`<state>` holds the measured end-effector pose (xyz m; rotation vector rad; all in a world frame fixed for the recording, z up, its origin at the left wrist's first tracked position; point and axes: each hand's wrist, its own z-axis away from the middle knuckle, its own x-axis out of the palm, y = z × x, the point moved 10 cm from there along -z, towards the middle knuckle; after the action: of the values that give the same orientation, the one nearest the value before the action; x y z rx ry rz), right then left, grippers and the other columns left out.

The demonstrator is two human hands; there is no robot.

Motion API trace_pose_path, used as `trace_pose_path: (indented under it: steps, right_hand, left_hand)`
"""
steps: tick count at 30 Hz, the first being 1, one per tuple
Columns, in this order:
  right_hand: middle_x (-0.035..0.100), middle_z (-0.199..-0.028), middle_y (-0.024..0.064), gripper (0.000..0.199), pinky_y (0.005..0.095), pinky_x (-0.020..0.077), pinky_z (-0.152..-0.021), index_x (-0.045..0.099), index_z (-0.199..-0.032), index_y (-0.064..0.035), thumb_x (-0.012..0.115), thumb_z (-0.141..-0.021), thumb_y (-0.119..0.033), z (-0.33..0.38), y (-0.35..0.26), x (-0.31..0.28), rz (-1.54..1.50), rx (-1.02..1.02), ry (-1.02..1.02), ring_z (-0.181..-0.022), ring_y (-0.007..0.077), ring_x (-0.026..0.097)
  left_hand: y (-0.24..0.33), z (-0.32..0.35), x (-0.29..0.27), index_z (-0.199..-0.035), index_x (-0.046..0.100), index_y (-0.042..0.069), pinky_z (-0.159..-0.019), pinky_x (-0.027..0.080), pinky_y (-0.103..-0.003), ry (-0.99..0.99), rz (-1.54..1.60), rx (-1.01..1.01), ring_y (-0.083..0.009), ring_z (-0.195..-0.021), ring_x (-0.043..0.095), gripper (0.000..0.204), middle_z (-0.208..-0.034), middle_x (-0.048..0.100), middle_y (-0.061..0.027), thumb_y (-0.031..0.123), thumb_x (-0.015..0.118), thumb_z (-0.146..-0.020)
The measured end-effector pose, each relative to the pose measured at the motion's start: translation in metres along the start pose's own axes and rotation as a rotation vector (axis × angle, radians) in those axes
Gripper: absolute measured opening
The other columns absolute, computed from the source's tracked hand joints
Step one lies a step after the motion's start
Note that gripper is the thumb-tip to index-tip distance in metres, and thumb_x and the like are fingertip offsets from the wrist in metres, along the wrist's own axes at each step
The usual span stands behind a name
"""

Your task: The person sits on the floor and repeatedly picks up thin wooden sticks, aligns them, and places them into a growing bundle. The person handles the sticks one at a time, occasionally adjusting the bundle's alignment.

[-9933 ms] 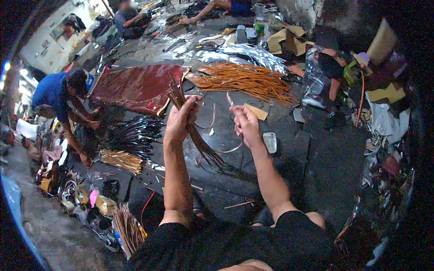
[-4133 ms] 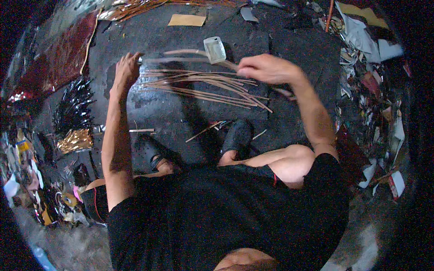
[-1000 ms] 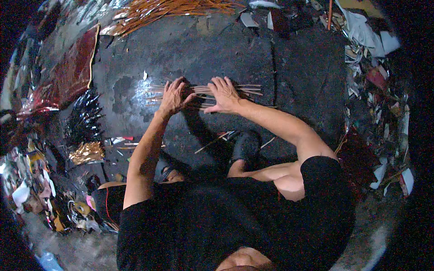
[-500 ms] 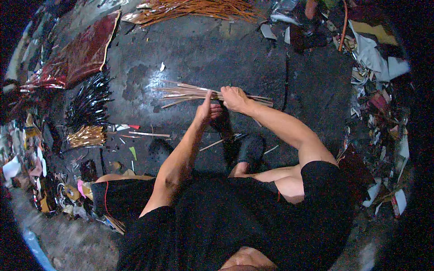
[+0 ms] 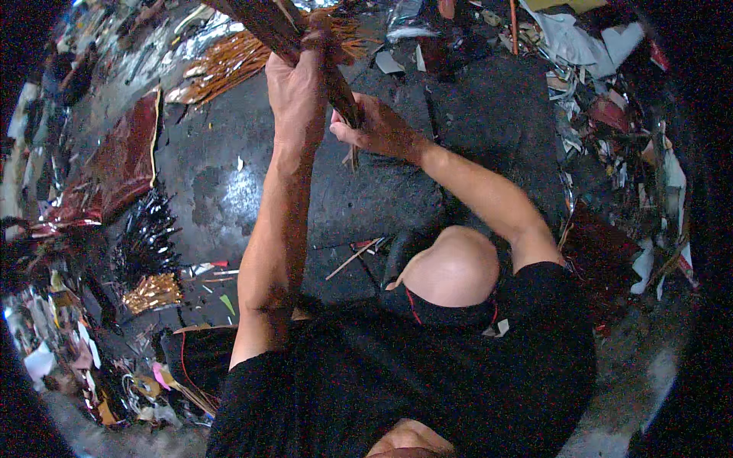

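Observation:
Both my hands hold a bundle of thin brown strips (image 5: 341, 98), which slants from the upper edge down to the right. My left hand (image 5: 296, 88) is closed round its upper part. Lower down, my right hand (image 5: 374, 128) grips the bundle near its lower end, fingers curled in, and a few strip ends stick out below. The bundle's far end is cut off by the upper edge of the view. Its strips look dark and run close together.
Orange-brown strips (image 5: 221, 67) lie in a pile at the far left. A dark red sheet (image 5: 122, 160), black strips (image 5: 149, 237) and a gold-coloured bunch (image 5: 153, 293) line the left side. Scraps (image 5: 603, 114) heap up on the right. Loose strips (image 5: 353, 258) lie by my foot.
The bundle has risen from low over the dark floor toward the upper edge and turned from nearly level to steeply slanted. My left hand is now above my right; my right knee shows more.

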<state>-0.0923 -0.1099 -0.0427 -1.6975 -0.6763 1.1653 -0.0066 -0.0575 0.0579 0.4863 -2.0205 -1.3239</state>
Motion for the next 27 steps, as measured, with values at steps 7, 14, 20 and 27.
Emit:
trace_pose_path:
  steps: [7,14,20,27]
  right_hand:
    - [0.06,-0.074,0.0047,0.015,0.0308,0.047,-0.06,0.057,-0.087,-0.0047,0.064,-0.083,-0.017,0.023,0.134,0.006,-0.08,0.099,0.274,-0.067,0.0134,0.058]
    - [0.052,-0.064,0.0,0.024,0.0292,0.0445,-0.047,0.055,-0.087,-0.007,0.065,-0.085,-0.029,0.063,0.149,0.035,-0.153,0.202,-0.017,-0.052,0.0104,0.052]
    - [0.049,-0.062,-0.0007,0.026,0.0256,0.0447,-0.042,0.052,-0.089,-0.0051,0.06,-0.089,-0.03,0.109,0.179,0.084,-0.226,0.525,-0.358,-0.049,0.0089,0.049]
    - [0.047,-0.061,-0.0027,0.021,0.0253,0.0456,-0.044,0.051,-0.086,-0.0079,0.061,-0.088,-0.026,0.15,0.196,0.122,-0.562,0.752,-0.317,-0.048,0.0082,0.048]
  left_hand:
    - [-0.07,0.008,0.034,-0.089,0.06,0.002,-0.06,0.046,-0.027,-0.291,-0.209,-0.157,-0.0114,-0.068,0.055,0.016,-0.077,0.061,-0.0023,0.018,0.062,-0.085]
    - [-0.062,-0.065,-0.088,-0.088,0.052,0.008,-0.07,0.045,-0.033,0.087,0.143,-0.128,-0.0178,-0.073,0.054,0.045,-0.076,0.052,-0.0048,0.053,0.051,-0.089]
    - [-0.242,0.107,-0.117,-0.119,0.052,0.004,-0.086,0.042,-0.041,0.178,0.342,-0.839,-0.0284,-0.099,0.052,0.095,-0.106,0.057,-0.0138,0.085,0.04,-0.07]
    - [-0.324,0.192,-0.134,-0.104,0.058,0.003,-0.071,0.043,-0.033,0.389,0.082,-0.944,-0.0211,-0.078,0.057,0.082,-0.084,0.058,-0.0071,0.078,0.045,-0.075]
